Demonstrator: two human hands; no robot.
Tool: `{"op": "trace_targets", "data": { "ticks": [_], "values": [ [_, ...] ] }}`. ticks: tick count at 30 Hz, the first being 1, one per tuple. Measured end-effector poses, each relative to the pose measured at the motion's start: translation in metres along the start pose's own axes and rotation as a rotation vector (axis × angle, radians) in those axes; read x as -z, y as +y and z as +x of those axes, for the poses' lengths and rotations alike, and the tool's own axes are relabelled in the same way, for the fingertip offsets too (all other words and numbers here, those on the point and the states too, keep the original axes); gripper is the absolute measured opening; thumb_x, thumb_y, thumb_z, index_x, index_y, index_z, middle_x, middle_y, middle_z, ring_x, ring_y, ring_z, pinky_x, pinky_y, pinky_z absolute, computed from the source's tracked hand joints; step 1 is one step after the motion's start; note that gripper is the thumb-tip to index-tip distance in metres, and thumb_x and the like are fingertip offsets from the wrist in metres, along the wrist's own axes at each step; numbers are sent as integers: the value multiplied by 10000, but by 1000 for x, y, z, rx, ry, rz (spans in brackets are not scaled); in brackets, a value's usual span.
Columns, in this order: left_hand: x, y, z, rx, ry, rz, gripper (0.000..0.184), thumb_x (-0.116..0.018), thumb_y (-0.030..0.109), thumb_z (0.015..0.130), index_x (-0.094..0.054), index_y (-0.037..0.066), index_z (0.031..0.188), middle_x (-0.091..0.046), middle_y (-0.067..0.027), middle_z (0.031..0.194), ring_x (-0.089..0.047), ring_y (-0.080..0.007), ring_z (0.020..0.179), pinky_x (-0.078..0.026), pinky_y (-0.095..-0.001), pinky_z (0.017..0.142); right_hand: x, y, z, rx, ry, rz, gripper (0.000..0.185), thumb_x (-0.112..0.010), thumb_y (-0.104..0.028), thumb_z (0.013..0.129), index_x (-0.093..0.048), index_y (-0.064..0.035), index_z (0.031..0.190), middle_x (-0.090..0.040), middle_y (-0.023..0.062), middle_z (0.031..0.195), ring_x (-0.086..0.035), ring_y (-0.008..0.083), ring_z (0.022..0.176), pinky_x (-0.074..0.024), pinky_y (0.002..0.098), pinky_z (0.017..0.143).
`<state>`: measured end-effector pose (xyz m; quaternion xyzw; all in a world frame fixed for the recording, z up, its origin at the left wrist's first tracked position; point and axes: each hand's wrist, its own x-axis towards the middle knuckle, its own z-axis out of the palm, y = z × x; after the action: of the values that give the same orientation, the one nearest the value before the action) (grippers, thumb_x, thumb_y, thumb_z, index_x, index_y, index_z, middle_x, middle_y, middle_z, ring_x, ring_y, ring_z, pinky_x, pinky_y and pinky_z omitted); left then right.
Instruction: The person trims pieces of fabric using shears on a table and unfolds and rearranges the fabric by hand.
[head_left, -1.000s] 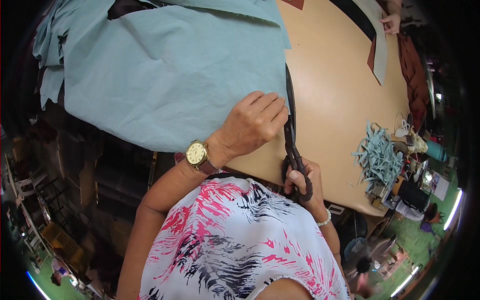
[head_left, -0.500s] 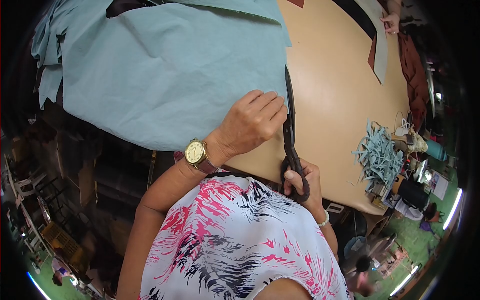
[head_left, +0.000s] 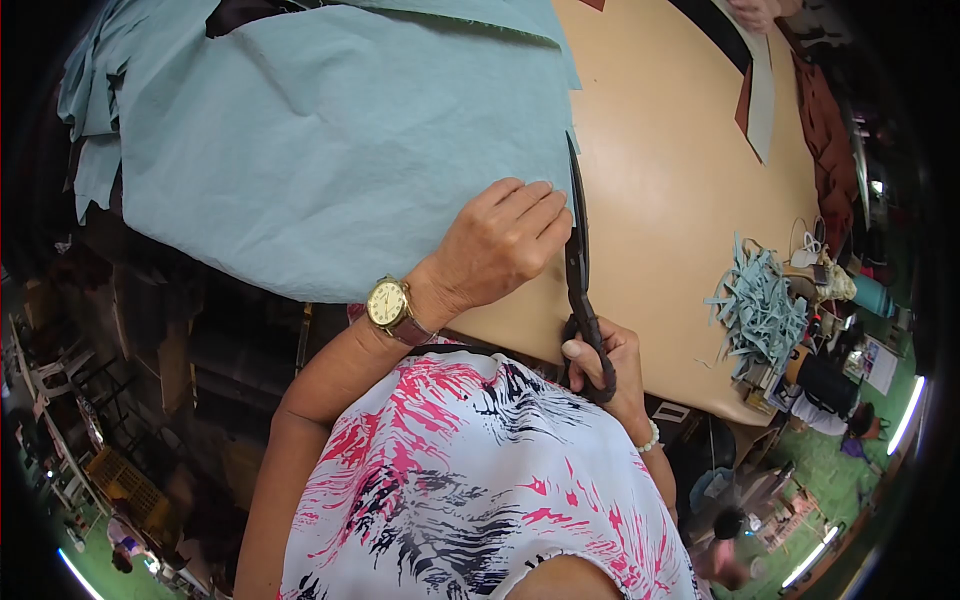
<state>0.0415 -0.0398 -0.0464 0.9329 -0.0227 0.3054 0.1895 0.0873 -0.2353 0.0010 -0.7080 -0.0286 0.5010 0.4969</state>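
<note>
A large sheet of light blue fabric [head_left: 330,150] covers the left part of the table and hangs over its front edge. My left hand [head_left: 507,240], with a watch on its wrist, is closed on the right edge of this fabric, fingertips pinched. In my right hand [head_left: 612,368] are long black scissors [head_left: 578,255], their handles gripped near the table's front edge. The blades point away from me along the fabric's right edge, just beside my left fingers, and look nearly closed.
On the tan table [head_left: 670,220], a heap of blue fabric scraps [head_left: 760,310] lies at the right edge. Another person's hand [head_left: 755,14] rests at the far right by a grey-and-black strip [head_left: 762,115]. Brown cloth [head_left: 828,150] hangs off the right side.
The other person's hand has moved left and away along the strip. My hands, the scissors and the fabric stay almost the same.
</note>
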Motion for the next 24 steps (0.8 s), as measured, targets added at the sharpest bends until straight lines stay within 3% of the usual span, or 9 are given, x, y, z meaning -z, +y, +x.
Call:
{"op": "trace_targets", "data": {
  "ticks": [9,24],
  "values": [
    [2,2,1,-16,24,-24,176,-600,62,651,-598,11,819,-625,-110,912,-607,-228,859,-486,-328,712,-1,-6,6,95,-48,8,307,-700,-249,689,-501,-16,683,-470,-2,526,-460,74,410,-363,195,385],
    [7,8,-3,-24,-4,-31,181,-593,71,661,-608,18,834,-626,-101,920,-609,-217,869,-486,-327,731,-5,-5,19,154,-39,76,320,-675,-295,735,-507,-24,710,-477,-4,560,-472,74,418,-369,189,391]
  ]
}}
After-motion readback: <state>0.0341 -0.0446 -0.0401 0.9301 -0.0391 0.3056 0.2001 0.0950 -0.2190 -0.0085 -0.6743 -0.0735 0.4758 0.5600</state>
